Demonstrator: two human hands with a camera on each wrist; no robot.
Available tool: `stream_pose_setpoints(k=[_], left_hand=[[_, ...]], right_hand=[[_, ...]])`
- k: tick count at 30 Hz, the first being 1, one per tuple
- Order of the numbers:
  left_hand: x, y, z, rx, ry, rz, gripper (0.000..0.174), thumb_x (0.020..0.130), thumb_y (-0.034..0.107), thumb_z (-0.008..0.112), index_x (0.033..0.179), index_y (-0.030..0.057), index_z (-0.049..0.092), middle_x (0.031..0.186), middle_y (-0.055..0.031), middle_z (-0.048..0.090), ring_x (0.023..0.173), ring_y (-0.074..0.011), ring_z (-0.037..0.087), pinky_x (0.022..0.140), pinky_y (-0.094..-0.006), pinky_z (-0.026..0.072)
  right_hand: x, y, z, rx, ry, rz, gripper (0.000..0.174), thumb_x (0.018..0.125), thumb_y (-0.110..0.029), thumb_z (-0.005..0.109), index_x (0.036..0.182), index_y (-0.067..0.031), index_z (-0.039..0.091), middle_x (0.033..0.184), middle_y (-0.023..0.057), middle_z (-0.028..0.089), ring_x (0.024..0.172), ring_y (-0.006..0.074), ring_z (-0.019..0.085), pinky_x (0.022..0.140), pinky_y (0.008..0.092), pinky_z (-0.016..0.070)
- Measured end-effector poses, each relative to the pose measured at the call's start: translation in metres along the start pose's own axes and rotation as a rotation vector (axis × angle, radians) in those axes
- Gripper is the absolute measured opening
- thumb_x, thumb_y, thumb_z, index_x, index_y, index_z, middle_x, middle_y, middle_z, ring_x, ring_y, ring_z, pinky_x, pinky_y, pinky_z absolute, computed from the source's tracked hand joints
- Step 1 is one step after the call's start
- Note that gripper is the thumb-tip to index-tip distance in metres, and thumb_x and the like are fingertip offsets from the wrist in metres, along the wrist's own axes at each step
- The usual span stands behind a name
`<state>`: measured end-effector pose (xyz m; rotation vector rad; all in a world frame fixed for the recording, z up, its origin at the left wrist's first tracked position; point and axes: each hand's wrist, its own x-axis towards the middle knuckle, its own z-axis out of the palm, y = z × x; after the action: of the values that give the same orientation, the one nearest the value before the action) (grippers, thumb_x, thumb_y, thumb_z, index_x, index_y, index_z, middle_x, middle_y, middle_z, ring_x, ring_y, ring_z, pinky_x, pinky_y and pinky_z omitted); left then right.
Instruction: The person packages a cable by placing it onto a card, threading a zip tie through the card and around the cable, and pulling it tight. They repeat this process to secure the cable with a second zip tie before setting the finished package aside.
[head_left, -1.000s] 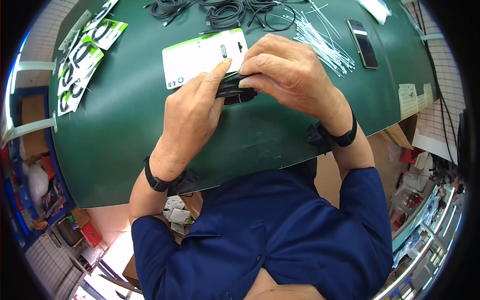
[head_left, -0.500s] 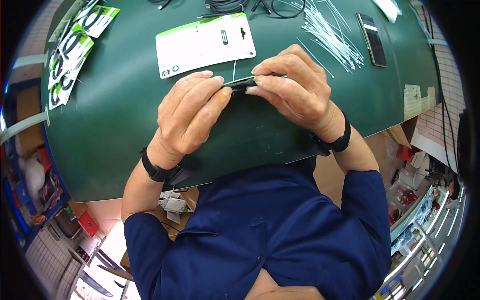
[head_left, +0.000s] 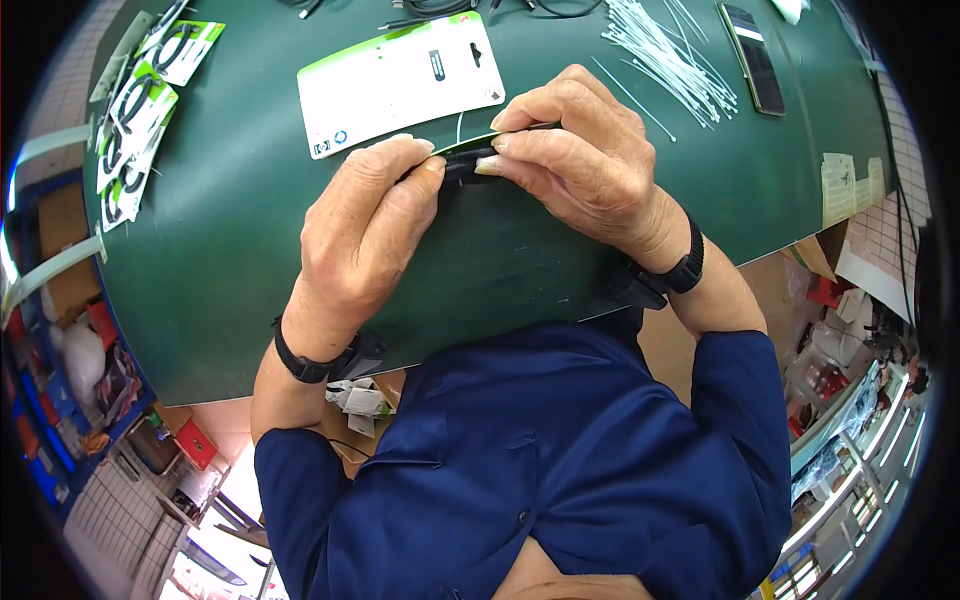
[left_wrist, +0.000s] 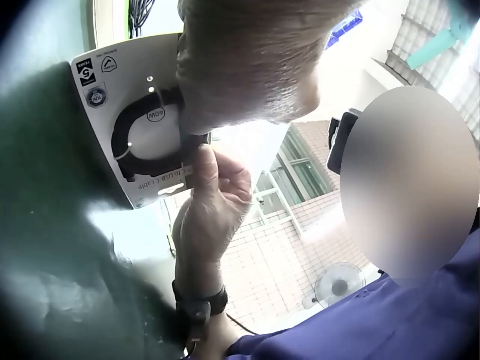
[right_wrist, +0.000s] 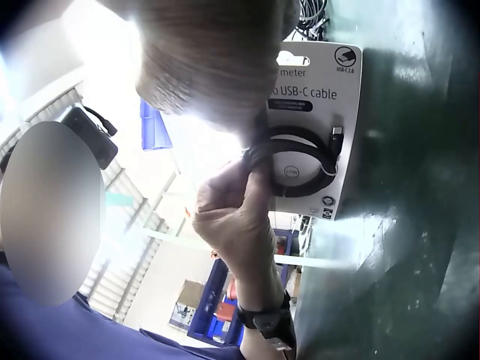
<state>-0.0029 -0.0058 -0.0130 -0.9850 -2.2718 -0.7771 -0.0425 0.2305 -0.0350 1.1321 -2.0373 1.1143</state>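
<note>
Both hands hold a cardboard cable card (head_left: 482,142) in front of the body, seen almost edge-on from the head. A coiled black USB-C cable (right_wrist: 319,154) lies against its printed face. My left hand (head_left: 360,225) pinches the card and coil with thumb and fingers at the left end. At the right end my right hand (head_left: 590,165) grips them the same way. A thin white cable tie tail (head_left: 460,127) sticks up behind the card. The left wrist view shows the coil fastened to the card by a thin white loop.
Another card (head_left: 390,90) lies white side up beyond the hands. White cable ties (head_left: 670,60) are heaped at the back right, beside a phone (head_left: 752,60). Several carded cables (head_left: 140,110) overlap at the left edge. Loose black cables (head_left: 430,8) lie along the back.
The hands have drawn apart from their overlapped position, the left turning from a pointing finger to a pinch. The held card now spans between them, and the head view has shifted slightly.
</note>
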Motion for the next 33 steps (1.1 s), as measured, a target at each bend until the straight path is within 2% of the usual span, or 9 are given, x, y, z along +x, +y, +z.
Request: stream_pose_setpoints(k=[15,22,23,26,30,33], left_hand=[[0.0,-0.007,0.005,0.033,0.014,0.014,0.027,0.07,-0.008,0.08,0.095,-0.0042,0.07,0.099,-0.0146,0.071,0.085,-0.0261,0.072,0.069,-0.0347,0.06],[0.002,-0.008,0.001,-0.002,-0.029,-0.004,0.029,0.073,-0.009,0.079,0.099,-0.0027,0.069,0.101,-0.015,0.072,0.086,-0.0278,0.073,0.071,-0.0361,0.06],[0.013,-0.01,0.006,-0.018,0.023,0.037,0.029,0.073,-0.009,0.079,0.099,-0.0027,0.069,0.101,-0.015,0.072,0.086,-0.0278,0.073,0.071,-0.0361,0.06],[0.009,-0.007,0.0,0.003,-0.055,-0.007,0.029,0.074,-0.01,0.077,0.1,-0.0032,0.068,0.102,-0.0152,0.072,0.085,-0.0288,0.072,0.072,-0.0364,0.06],[0.007,-0.007,0.002,0.027,-0.034,-0.003,0.026,0.074,-0.01,0.077,0.098,-0.0037,0.067,0.102,-0.0158,0.072,0.086,-0.0291,0.072,0.073,-0.0369,0.06],[0.007,-0.006,0.002,0.023,-0.031,-0.001,0.025,0.074,-0.01,0.077,0.096,-0.0038,0.066,0.102,-0.0158,0.072,0.086,-0.0291,0.072,0.073,-0.0369,0.06]], right_hand=[[0.002,0.001,0.003,-0.012,0.016,0.023,0.032,0.068,-0.003,0.093,0.09,-0.0049,0.07,0.095,0.0089,0.072,0.075,0.0222,0.063,0.06,0.0309,0.0514],[0.007,0.0,0.003,-0.021,0.008,0.024,0.031,0.07,-0.004,0.092,0.092,-0.0049,0.07,0.095,0.0086,0.071,0.075,0.0225,0.064,0.061,0.0319,0.0518],[0.014,0.001,-0.004,-0.026,-0.005,0.023,0.03,0.071,-0.004,0.092,0.092,-0.0047,0.07,0.096,0.0088,0.072,0.075,0.0231,0.064,0.061,0.0322,0.0523],[0.013,-0.001,-0.02,-0.015,-0.041,0.064,0.03,0.072,-0.004,0.091,0.094,-0.0043,0.071,0.098,0.0092,0.072,0.074,0.0242,0.065,0.062,0.0329,0.0532],[0.01,0.011,-0.052,-0.144,0.014,0.189,0.024,0.078,-0.007,0.088,0.096,-0.004,0.073,0.099,0.0101,0.072,0.076,0.0261,0.067,0.066,0.0331,0.0544],[-0.013,0.023,-0.08,-0.426,-0.16,0.618,0.02,0.085,-0.012,0.083,0.099,-0.0039,0.073,0.094,0.0108,0.071,0.08,0.0286,0.068,0.069,0.036,0.0549]])
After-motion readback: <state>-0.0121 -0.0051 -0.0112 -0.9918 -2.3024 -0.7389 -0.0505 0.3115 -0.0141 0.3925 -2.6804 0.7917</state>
